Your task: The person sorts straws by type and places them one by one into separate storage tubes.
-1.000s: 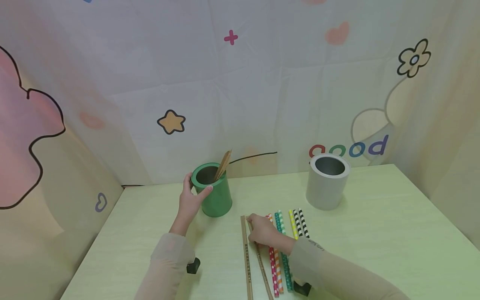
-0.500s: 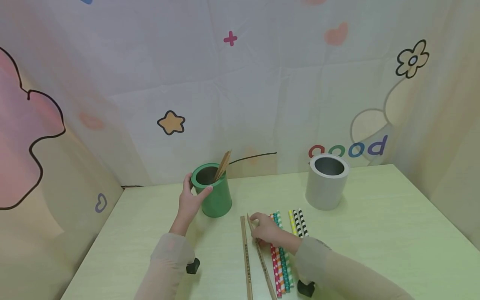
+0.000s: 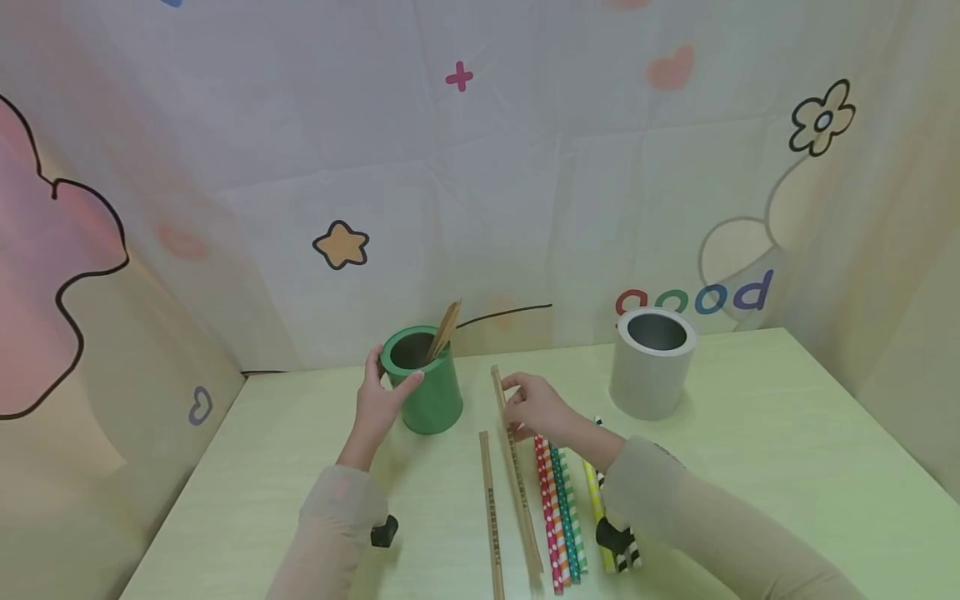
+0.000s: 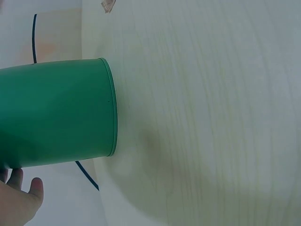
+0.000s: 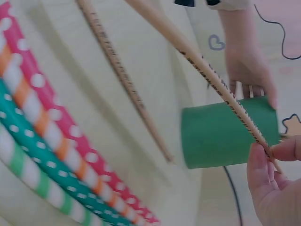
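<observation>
My left hand (image 3: 380, 398) holds the green cup (image 3: 433, 400) by its upper left side, thumb at the front of the rim. Brown sticks (image 3: 446, 329) lean inside that cup. A brown paper straw with dark print (image 3: 517, 475) is pinched near its upper end by my right hand (image 3: 536, 408); its far end angles up above the table. The right wrist view shows thumb and fingertips closed on this brown straw (image 5: 221, 87). Another brown straw (image 3: 491, 508) lies on the table to its left. In the left wrist view the green cup (image 4: 56, 113) hides most of the hand.
Patterned paper straws (image 3: 558, 517) in pink, orange, teal and green lie side by side right of the held straw. Yellow and black-striped straws (image 3: 609, 550) are partly under the right sleeve. A white cup (image 3: 651, 375) stands at the back right, before a printed cloth (image 3: 495, 208).
My right hand has lifted the second brown straw off the table and moved it up and away, toward the back. My left hand and the green cup have stayed put.
</observation>
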`<move>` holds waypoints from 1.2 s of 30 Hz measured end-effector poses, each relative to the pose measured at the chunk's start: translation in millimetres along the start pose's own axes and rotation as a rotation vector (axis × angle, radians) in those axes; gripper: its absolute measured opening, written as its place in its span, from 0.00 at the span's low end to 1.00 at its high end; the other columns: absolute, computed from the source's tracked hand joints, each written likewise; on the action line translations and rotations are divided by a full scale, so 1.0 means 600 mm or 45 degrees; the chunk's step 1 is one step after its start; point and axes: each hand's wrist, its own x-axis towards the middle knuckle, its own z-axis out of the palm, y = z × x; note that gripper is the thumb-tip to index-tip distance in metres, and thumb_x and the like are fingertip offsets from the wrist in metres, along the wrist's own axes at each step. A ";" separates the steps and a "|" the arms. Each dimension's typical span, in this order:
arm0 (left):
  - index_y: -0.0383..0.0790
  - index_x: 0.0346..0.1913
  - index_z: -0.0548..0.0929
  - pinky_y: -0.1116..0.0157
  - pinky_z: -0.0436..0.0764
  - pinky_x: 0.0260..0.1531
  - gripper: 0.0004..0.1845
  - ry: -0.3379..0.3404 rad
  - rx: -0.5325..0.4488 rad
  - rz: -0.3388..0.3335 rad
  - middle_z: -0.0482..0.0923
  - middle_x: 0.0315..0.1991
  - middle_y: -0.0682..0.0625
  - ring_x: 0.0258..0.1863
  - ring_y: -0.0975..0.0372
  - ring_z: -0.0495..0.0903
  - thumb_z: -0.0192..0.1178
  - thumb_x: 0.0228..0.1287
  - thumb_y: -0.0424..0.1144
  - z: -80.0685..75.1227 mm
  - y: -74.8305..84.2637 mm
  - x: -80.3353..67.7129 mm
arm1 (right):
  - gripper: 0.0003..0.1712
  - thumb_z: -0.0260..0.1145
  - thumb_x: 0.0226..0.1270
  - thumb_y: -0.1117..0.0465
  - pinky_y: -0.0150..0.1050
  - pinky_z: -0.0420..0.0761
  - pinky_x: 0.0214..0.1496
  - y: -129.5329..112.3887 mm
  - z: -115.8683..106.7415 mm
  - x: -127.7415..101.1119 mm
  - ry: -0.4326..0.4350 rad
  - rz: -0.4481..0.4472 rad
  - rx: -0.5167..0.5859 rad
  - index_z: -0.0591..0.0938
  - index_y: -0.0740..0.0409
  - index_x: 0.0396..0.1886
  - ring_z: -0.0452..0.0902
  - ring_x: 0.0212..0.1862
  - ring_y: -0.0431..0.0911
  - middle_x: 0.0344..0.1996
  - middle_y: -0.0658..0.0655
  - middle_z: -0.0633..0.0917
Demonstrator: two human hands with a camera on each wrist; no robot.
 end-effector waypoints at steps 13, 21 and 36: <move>0.50 0.67 0.46 0.45 0.49 0.63 0.48 0.008 -0.014 -0.013 0.49 0.69 0.49 0.69 0.56 0.46 0.60 0.48 0.59 -0.002 0.002 0.000 | 0.21 0.53 0.55 0.73 0.37 0.81 0.30 -0.118 -0.048 0.009 0.130 -0.185 0.172 0.65 0.66 0.51 0.75 0.25 0.43 0.26 0.53 0.70; 0.50 0.67 0.47 0.45 0.49 0.63 0.47 0.011 -0.011 -0.012 0.50 0.68 0.48 0.69 0.55 0.46 0.61 0.48 0.59 -0.001 0.001 0.001 | 0.16 0.53 0.55 0.74 0.34 0.81 0.30 -0.167 -0.072 0.016 0.277 -0.303 0.410 0.68 0.64 0.45 0.75 0.27 0.41 0.31 0.55 0.73; 0.50 0.67 0.47 0.45 0.48 0.63 0.47 0.028 -0.006 0.008 0.51 0.68 0.48 0.68 0.55 0.48 0.61 0.47 0.59 0.000 -0.002 0.001 | 0.14 0.57 0.52 0.77 0.33 0.81 0.31 -0.218 -0.060 0.023 0.491 -0.542 0.700 0.72 0.55 0.31 0.75 0.27 0.40 0.24 0.50 0.74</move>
